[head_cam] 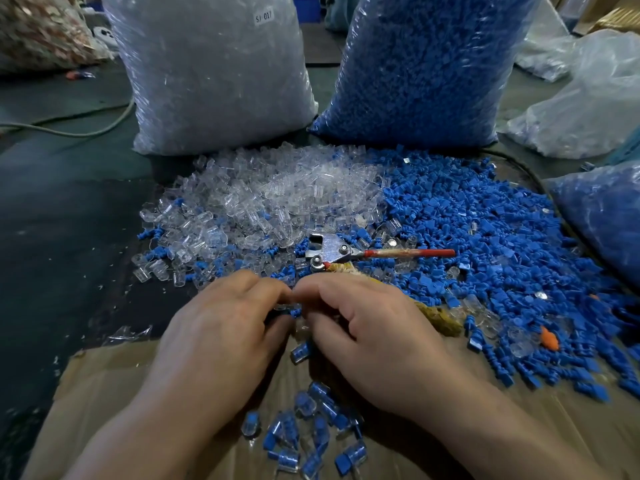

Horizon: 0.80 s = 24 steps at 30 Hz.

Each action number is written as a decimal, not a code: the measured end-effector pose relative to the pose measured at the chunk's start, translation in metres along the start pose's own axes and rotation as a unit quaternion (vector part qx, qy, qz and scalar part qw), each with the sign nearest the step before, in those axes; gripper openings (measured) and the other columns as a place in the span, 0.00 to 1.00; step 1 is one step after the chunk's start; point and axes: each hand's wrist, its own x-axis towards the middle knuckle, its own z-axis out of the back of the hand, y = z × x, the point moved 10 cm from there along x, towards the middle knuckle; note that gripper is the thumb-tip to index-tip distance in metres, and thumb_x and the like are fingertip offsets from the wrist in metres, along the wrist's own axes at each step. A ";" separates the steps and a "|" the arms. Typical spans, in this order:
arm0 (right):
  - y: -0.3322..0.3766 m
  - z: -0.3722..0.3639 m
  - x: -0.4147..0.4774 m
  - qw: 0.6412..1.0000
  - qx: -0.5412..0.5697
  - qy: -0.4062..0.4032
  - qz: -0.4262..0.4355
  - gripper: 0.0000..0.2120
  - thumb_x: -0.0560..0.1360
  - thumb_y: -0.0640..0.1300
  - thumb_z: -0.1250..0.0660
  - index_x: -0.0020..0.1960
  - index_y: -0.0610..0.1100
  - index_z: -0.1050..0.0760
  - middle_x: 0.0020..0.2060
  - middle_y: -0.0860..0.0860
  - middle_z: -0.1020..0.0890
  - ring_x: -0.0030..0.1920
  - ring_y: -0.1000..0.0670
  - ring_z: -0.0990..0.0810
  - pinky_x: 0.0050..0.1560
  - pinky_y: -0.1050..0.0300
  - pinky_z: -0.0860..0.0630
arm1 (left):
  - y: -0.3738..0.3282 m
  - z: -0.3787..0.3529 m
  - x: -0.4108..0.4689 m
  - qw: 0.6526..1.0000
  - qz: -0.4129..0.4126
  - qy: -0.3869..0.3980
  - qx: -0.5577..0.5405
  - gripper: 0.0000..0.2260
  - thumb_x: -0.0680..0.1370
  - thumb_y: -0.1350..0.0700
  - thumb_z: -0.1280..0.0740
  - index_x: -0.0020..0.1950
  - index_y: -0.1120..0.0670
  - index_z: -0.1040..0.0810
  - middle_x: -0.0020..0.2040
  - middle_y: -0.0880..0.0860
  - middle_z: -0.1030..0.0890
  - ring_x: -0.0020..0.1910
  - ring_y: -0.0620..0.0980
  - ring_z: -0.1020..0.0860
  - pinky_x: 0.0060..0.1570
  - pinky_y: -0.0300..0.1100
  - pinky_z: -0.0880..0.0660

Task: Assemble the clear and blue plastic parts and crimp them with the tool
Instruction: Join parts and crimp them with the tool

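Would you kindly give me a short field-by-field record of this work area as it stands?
Left hand: pinches a blue part, fingertips meeting the right hand
Right hand: fingers curled at the same spot; its hold is hidden
Crimp tool: lies on the parts beyond the hands, red handle pointing right
Stock: clear pile left, blue pile right
Assembled pieces: heaped on the cardboard between the wrists

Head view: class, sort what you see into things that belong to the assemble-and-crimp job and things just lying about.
Job: clear parts pile, blue parts pile, crimping tool, assembled pieces on the cardboard, left hand and right hand pinching a small part.
Lying about: pale cable, orange scrap, patterned sack, crumpled clear bags.
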 end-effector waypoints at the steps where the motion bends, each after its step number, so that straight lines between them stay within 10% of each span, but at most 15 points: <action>1: 0.005 -0.003 -0.001 1.000 0.008 0.016 0.020 0.11 0.76 0.43 0.36 0.55 0.54 0.23 0.49 0.60 0.19 0.52 0.60 0.24 0.52 0.65 0.29 | 0.000 0.001 0.000 1.000 -0.002 -0.009 -0.002 0.09 0.75 0.45 0.34 0.55 0.41 0.20 0.47 0.41 0.23 0.48 0.46 0.24 0.46 0.42 0.27; 5: 0.017 -0.014 -0.005 0.994 0.009 0.083 0.071 0.13 0.73 0.42 0.37 0.55 0.53 0.22 0.47 0.57 0.19 0.49 0.58 0.22 0.49 0.54 0.24 | 0.003 0.000 0.000 0.999 -0.009 -0.028 -0.017 0.04 0.77 0.49 0.31 0.51 0.43 0.20 0.45 0.42 0.22 0.46 0.45 0.25 0.44 0.42 0.28; 16: -0.020 0.009 -0.004 0.994 0.090 -0.025 -0.051 0.06 0.79 0.52 0.36 0.55 0.62 0.26 0.45 0.67 0.20 0.45 0.64 0.22 0.40 0.67 0.26 | 0.021 0.006 -0.005 0.970 0.068 -0.123 -0.196 0.01 0.75 0.44 0.34 0.45 0.38 0.24 0.41 0.33 0.20 0.41 0.33 0.22 0.29 0.32 0.33; 24: -0.031 0.008 -0.007 0.980 0.159 -0.041 -0.109 0.05 0.77 0.53 0.32 0.47 0.61 0.29 0.40 0.58 0.17 0.38 0.57 0.18 0.40 0.50 0.18 | 0.020 -0.003 -0.002 0.978 0.077 -0.080 -0.177 0.12 0.74 0.48 0.28 0.50 0.37 0.29 0.47 0.32 0.21 0.44 0.34 0.22 0.31 0.29 0.30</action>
